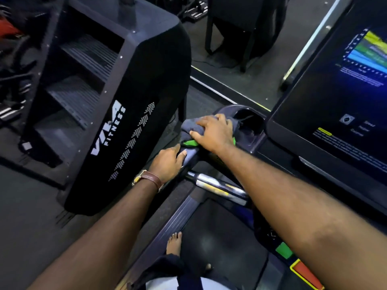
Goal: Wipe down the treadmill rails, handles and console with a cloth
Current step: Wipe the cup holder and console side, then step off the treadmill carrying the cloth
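A grey cloth (191, 127) lies bunched on the left end of the treadmill console (254, 141), beside a cup holder (249, 120). My right hand (214, 132) presses down on the cloth with its fingers curled over it. A green patch (189, 143) shows under that hand. My left hand (169, 162), with a brown watch strap on the wrist, grips the dark left handle (190, 154) just below the cloth. A chrome bar (217, 185) runs from the handle toward me. The lit console screen (335, 101) fills the right side.
A black stair machine (117, 114) marked "FITNESS" stands close on the left. My bare foot (173, 243) is on the treadmill's side rail (178, 218). Green and red buttons (293, 260) sit at the lower right. Other gym equipment stands beyond.
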`<move>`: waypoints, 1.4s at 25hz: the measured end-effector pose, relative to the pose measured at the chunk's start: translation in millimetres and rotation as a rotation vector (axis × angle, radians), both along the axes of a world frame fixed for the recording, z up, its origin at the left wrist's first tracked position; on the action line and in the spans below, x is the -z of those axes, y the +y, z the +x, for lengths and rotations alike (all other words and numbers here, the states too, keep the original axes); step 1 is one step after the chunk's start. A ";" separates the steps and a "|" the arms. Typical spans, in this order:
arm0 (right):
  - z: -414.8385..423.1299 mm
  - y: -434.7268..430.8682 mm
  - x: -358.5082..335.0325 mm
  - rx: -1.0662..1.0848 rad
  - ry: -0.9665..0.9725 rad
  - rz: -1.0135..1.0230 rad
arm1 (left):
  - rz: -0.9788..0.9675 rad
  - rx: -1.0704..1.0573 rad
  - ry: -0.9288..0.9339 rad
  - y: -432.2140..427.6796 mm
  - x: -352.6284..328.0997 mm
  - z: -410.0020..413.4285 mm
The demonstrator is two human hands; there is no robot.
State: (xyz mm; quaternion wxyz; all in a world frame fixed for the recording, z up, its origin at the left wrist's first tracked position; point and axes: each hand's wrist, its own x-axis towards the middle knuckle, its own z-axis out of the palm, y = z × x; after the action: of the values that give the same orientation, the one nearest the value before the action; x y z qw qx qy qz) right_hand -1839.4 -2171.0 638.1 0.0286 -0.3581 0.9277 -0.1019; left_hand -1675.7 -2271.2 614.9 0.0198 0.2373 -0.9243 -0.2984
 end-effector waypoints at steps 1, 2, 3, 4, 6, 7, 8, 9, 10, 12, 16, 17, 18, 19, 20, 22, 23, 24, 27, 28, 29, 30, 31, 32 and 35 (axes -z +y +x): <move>17.8 3.7 1.8 -0.013 -0.006 -0.020 | -0.016 -0.015 -0.004 3.5 -2.1 6.9; 35.3 6.0 3.0 -0.039 -0.007 -0.025 | -0.035 -0.045 -0.013 7.2 -3.2 14.9; 49.5 8.8 3.2 -0.083 -0.009 -0.022 | -0.055 -0.076 -0.021 10.1 -4.0 23.9; 57.7 12.7 3.2 -0.152 -0.009 -0.010 | -0.074 -0.098 -0.024 13.2 -4.5 34.3; 53.1 22.5 -2.9 -0.279 -0.046 -0.001 | -0.097 -0.096 -0.021 19.7 -5.6 58.0; 43.3 24.8 -6.4 -0.274 -0.076 -0.011 | -0.101 -0.091 -0.016 21.5 -5.8 69.5; 33.0 24.2 -9.4 -0.209 -0.107 -0.035 | -0.108 -0.107 -0.015 23.0 -5.9 80.2; 28.2 22.5 -11.9 -0.115 -0.134 -0.055 | -0.118 -0.146 -0.014 26.1 -5.4 93.2; 30.8 19.9 -13.2 -0.041 -0.153 -0.056 | -0.130 -0.188 -0.001 29.8 -4.0 105.1; 59.6 10.3 -8.9 -0.063 -0.147 -0.009 | -0.153 -0.244 0.041 36.4 -1.1 125.7; 133.6 12.4 0.4 -0.347 -0.031 0.057 | -0.185 -0.257 0.041 47.6 -0.3 149.5; 136.3 15.7 -3.1 -0.409 -0.002 0.074 | -0.186 -0.251 0.048 51.1 -2.8 154.4; 132.1 17.4 -7.8 -0.449 0.004 0.088 | -0.192 -0.250 0.061 53.9 -3.6 160.6; 124.4 17.0 -11.4 -0.442 -0.022 0.087 | -0.199 -0.263 0.076 55.2 -3.0 168.6; 117.8 16.8 -15.0 -0.375 -0.070 0.066 | -0.197 -0.298 0.087 56.0 -1.9 178.4; 119.7 17.0 -14.7 -0.203 -0.129 0.030 | -0.192 -0.364 0.108 58.9 0.1 200.4; 133.6 16.4 -11.8 -0.197 -0.113 0.039 | -0.194 -0.379 0.113 60.5 1.5 210.8; 153.1 15.1 -7.1 -0.244 -0.083 0.050 | -0.199 -0.380 0.112 62.1 2.8 218.7; 222.1 16.7 -1.7 -0.457 -0.014 0.079 | -0.195 -0.369 0.081 66.6 4.9 241.7; 238.0 16.3 -3.9 -0.496 0.009 0.070 | -0.186 -0.382 0.072 69.2 3.1 251.8; 249.9 14.2 -7.3 -0.524 0.021 0.056 | -0.198 -0.408 0.073 71.9 0.8 264.1; 259.4 12.0 -12.3 -0.542 0.016 0.039 | -0.210 -0.434 0.068 74.8 -0.7 279.5; 267.9 9.6 -16.1 -0.557 -0.008 0.028 | -0.237 -0.457 0.062 77.8 -1.9 296.0; 274.9 6.2 -16.9 -0.571 -0.062 0.015 | -0.251 -0.482 0.048 79.7 -2.8 312.1; 317.6 -3.9 -21.0 -0.667 -0.338 -0.075 | -0.259 -0.604 0.028 86.8 -7.7 373.5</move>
State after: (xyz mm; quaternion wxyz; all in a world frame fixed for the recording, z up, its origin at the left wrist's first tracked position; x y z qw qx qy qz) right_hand -1521.8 -2174.9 659.1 0.1997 -0.6196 0.7379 -0.1782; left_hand -1302.2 -2184.4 622.6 0.1499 0.4921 -0.8420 -0.1624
